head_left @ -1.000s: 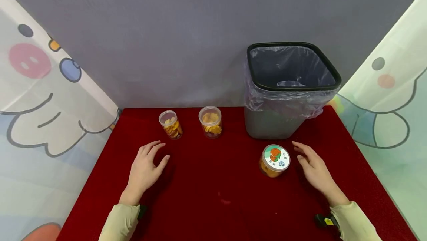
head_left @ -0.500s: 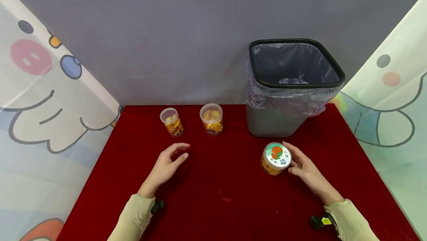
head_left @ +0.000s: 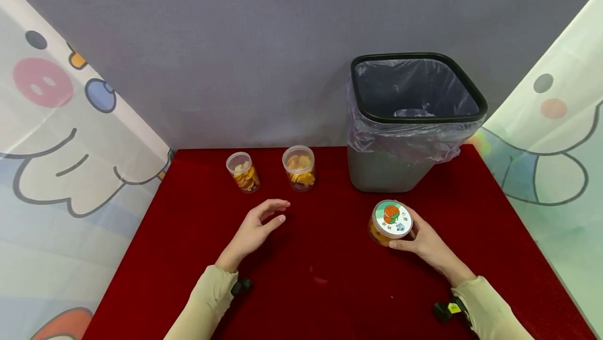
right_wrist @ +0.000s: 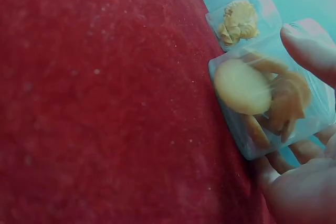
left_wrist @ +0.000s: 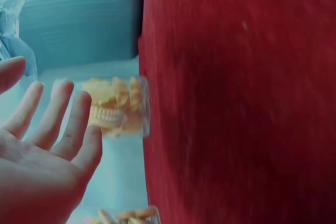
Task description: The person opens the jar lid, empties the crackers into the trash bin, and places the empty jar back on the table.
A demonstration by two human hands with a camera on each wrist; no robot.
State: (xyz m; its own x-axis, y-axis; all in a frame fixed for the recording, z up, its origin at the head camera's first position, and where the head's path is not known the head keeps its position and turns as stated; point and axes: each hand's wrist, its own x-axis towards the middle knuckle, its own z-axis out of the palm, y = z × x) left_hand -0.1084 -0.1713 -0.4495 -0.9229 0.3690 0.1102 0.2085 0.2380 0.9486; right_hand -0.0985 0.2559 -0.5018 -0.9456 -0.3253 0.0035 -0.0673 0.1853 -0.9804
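Note:
A clear jar of cookies (head_left: 390, 223) with a white and green lid printed with an orange fruit stands on the red tabletop, right of the middle. My right hand (head_left: 427, 240) grips it from the right, thumb on the near side and fingers behind. In the right wrist view, round cookies show through the wall of this jar (right_wrist: 252, 98). My left hand (head_left: 256, 230) is over the table with relaxed fingers and holds nothing. Beyond it stand two uncovered-looking clear jars: a wider jar of yellow snacks (head_left: 299, 169) and a narrower snack jar (head_left: 243, 172).
A grey bin (head_left: 383, 172) with a black rim and a plastic liner stands behind the gripped jar, at the back right. A grey wall (head_left: 235, 57) rises behind the red table (head_left: 301, 277). Cartoon-printed curtains hang on both sides.
My right hand has moved left to the lidded jar and closed round it. My left hand has moved rightward, toward the middle of the table. The jars stay in place.

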